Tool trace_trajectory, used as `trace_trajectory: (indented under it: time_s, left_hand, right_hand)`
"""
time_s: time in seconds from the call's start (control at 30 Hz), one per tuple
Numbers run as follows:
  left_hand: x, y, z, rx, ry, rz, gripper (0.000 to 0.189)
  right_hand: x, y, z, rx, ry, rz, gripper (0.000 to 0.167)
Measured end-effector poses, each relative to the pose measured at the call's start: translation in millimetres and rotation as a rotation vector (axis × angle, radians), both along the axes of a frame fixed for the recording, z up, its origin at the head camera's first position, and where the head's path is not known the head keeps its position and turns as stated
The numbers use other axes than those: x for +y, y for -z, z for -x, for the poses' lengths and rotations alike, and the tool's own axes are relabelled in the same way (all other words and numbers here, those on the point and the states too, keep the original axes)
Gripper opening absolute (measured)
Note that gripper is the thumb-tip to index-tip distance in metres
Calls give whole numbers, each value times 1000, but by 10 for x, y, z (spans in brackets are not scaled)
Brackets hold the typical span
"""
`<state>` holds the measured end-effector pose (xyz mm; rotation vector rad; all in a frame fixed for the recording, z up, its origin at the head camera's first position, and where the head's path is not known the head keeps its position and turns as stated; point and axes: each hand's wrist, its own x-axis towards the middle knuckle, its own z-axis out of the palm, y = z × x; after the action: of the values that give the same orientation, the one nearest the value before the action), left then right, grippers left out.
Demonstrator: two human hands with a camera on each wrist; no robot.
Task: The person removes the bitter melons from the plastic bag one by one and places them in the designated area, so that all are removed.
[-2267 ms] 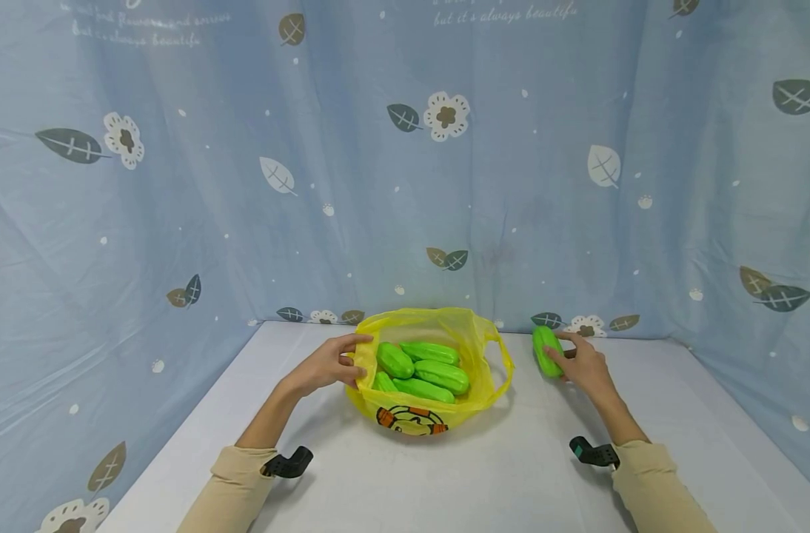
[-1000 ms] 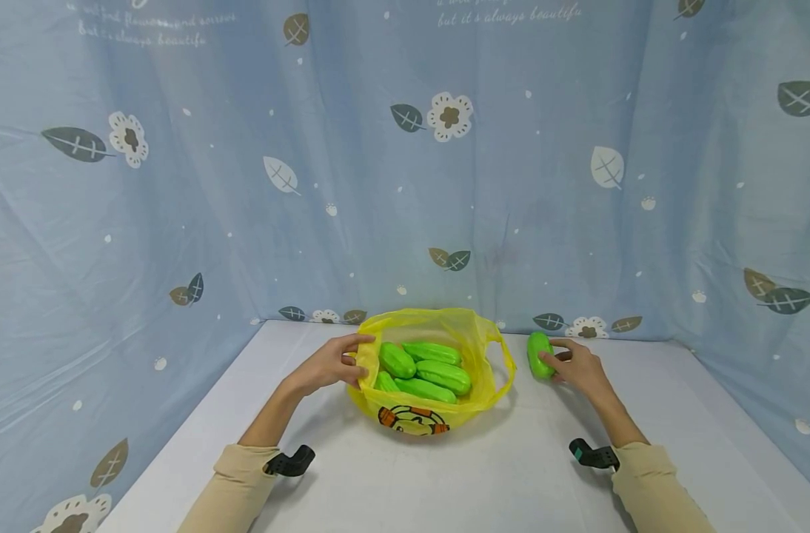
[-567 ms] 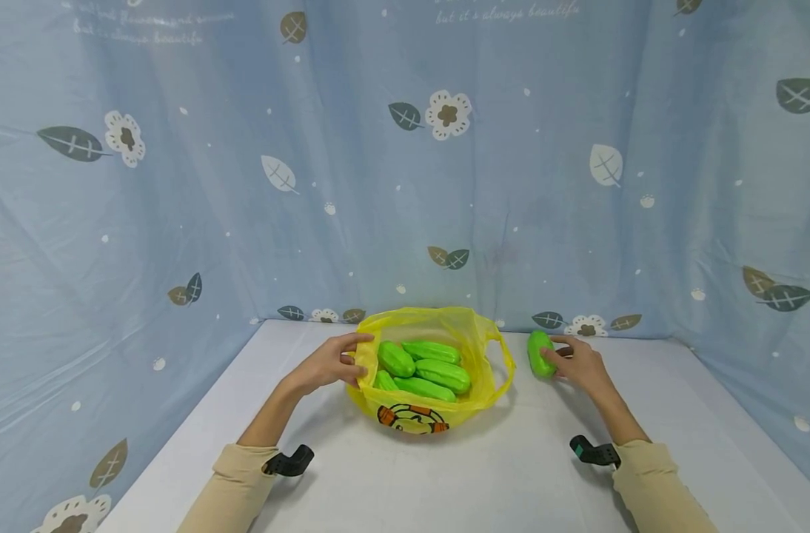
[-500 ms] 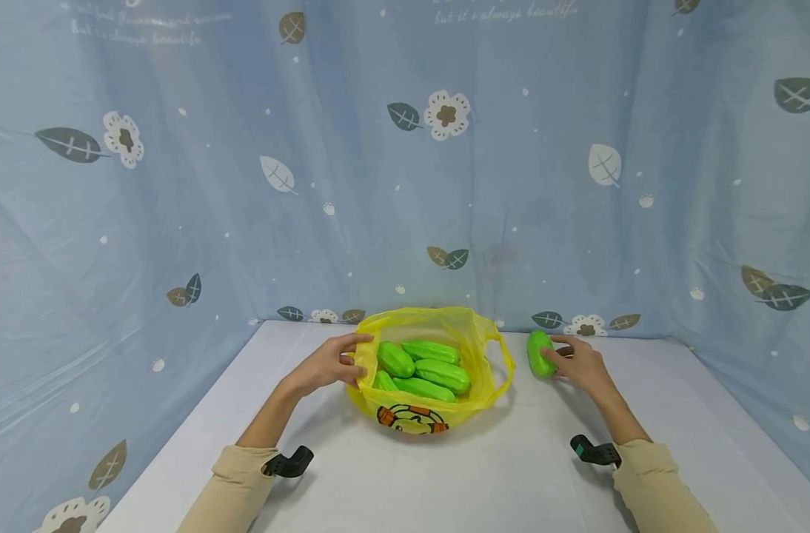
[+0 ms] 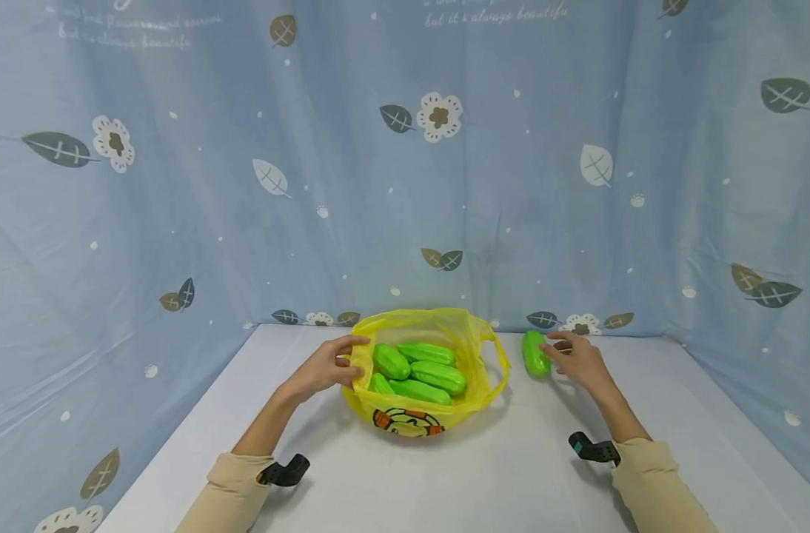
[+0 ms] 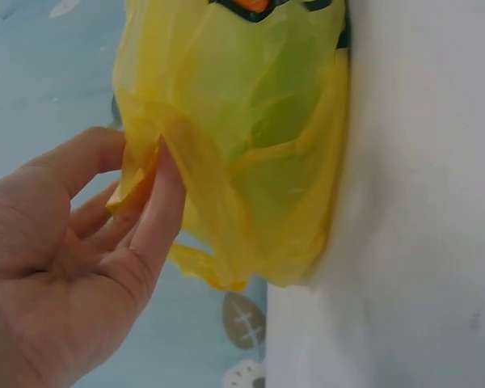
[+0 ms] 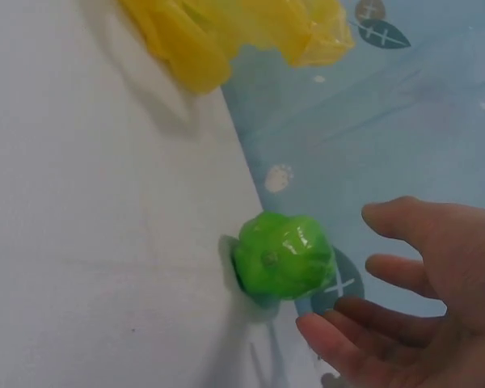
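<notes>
A yellow plastic bag (image 5: 445,326) stands at the back of the table with its mouth spread. Several plump, glossy green cucumbers (image 5: 438,376) lie inside; the bag's wall hides part of them. My left hand (image 5: 326,364) pinches the bag's left rim, thumb on one side and fingers on the other, as the left wrist view shows. Right of the bag, a single green cucumber (image 5: 535,354) rests on the table. Just to its right is my right hand (image 5: 577,359), fingers spread and bent, with a gap to the cucumber in the right wrist view (image 7: 283,257).
The bag's right handle loop (image 5: 501,370) sticks out toward the single cucumber. A blue patterned curtain (image 5: 378,192) hangs along the back and sides of the white table (image 5: 445,481). Each wrist wears a black camera mount (image 5: 286,471).
My right hand first moved the single cucumber slightly left onto the table, then let go of it and drew back a little. My left hand keeps its pinch on the bag.
</notes>
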<state>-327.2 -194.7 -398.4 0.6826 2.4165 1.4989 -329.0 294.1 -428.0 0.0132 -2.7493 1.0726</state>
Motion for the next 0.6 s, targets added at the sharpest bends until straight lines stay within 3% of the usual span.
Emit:
trace_trajectory:
  time_s: [0.17, 0.37, 0.47, 0.6]
  left_hand:
    - [17, 60, -47, 59, -34, -24, 49]
    - [39, 148, -63, 87, -143, -27, 42]
    - [45, 167, -67, 77, -176, -35, 45]
    - [44, 161, -72, 61, -152, -32, 60]
  right_hand:
    - [-15, -43, 12, 19, 9, -14, 59]
    - [-34, -107, -15, 53, -14, -6, 57]
    - [-46, -127, -33, 62, -20, -6, 56]
    - [-62, -149, -48, 78, -19, -13, 54]
